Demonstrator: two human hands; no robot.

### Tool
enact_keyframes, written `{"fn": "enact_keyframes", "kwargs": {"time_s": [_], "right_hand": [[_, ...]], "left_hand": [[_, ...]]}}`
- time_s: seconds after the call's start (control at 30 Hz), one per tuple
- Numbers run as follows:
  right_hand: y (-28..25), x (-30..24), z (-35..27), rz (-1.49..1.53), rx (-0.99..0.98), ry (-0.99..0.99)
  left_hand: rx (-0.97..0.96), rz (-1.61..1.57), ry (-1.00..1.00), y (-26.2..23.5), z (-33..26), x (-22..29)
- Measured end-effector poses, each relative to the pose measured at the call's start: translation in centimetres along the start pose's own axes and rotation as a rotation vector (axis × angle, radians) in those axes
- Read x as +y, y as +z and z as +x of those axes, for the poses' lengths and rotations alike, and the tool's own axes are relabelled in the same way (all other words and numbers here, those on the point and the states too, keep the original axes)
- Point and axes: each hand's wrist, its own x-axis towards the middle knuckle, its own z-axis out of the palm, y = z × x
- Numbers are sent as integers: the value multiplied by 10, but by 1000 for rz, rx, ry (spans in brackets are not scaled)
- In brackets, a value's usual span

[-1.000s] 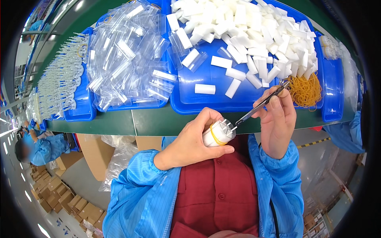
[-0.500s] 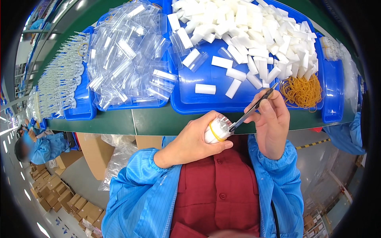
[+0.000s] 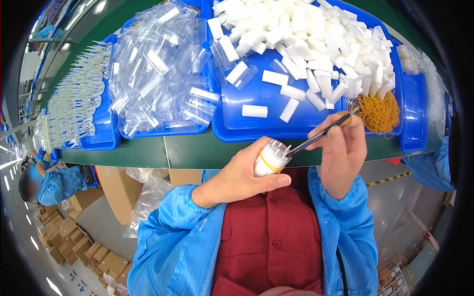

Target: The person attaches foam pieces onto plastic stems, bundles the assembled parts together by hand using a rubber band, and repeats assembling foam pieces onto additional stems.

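My left hand [image 3: 238, 173] is closed around a short white bundle [image 3: 261, 169], which stands tilted with its top toward the upper right. A yellow rubber band [image 3: 269, 163] circles the bundle, and clear plastic and several thin white tips show at its top. Dark tweezers [image 3: 323, 133] are pinched in my right hand [image 3: 344, 155]. Their points reach the right side of the bundle's top; whether they grip anything there is too small to tell. My left fingers hide the bundle's far side.
Beyond my hands a blue tray [image 3: 232, 118] holds white foam blocks [image 3: 306, 29]. Left of it lie clear plastic sleeves [image 3: 153, 74] and rows of pale pointed parts [image 3: 74, 98]. Yellow rubber bands [image 3: 379, 113] are heaped at right. The green table edge [image 3: 197, 155] runs close to my hands.
My right hand has shifted slightly right and down, and the tweezers now lie at a flatter angle. White tips show more plainly at the bundle's top. My left hand has barely moved.
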Motion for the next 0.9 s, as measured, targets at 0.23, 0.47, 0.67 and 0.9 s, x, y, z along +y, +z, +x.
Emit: {"fn": "enact_keyframes", "kwargs": {"time_s": [0.23,0.47,0.67,0.9], "right_hand": [[-8,-1,8,160,142,104],[-4,1,5,162,98,142],[-5,1,6,154,80,123],[-14,0,5,-36,117,14]], "left_hand": [[117,125,172,3,-1,-4],[45,182,79,-1,-4,2],[117,354,151,-1,-4,3],[194,443,271,-10,-6,-3]]}}
